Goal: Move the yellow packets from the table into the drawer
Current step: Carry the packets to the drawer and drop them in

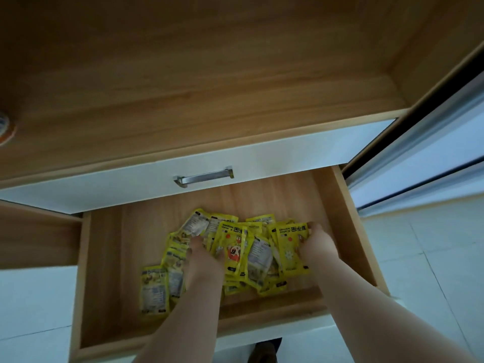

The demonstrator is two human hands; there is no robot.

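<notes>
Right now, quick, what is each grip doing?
Left grip: holding yellow packets in the drawer.
Right grip: holding the same yellow packets, fingers curled over one edge.

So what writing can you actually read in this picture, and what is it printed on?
"HAND WARMER": upside down on the middle packet, beside big characters I cannot make out.
"HAND WARMER": upside down on the right packet, held by the right hand.
Grey fine print on other packets: too blurred.
Drawer handle: no writing.
</notes>
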